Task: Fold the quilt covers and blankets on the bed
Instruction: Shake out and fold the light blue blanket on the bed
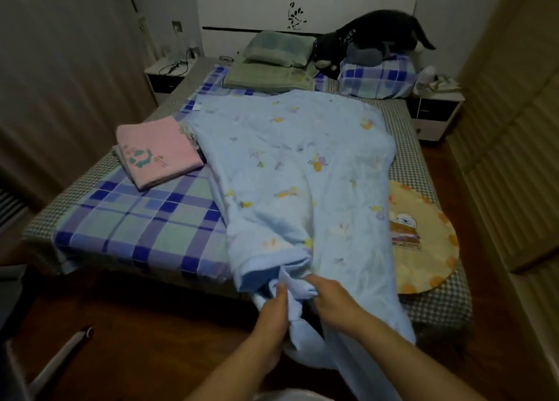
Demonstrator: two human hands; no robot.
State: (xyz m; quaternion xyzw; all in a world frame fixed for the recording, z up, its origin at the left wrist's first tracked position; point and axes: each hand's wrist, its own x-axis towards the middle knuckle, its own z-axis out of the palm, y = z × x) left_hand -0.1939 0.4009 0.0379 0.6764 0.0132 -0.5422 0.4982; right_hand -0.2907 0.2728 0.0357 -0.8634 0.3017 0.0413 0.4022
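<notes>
A light blue floral quilt cover (296,170) lies lengthwise down the bed (435,304), its near end bunched over the foot edge. The left hand (272,313) and right hand (335,300), close together, both grip that bunched end

The quilt cover (302,173) runs down the middle of the bed (435,304), its near end hanging over the foot edge — there both hands (302,307) grip it. A folded blanket (157,152) lies to its left, a round cushion (423,237) at its right, partly under it — pillows (278,49) sit behind, at the headboard.
</notes>
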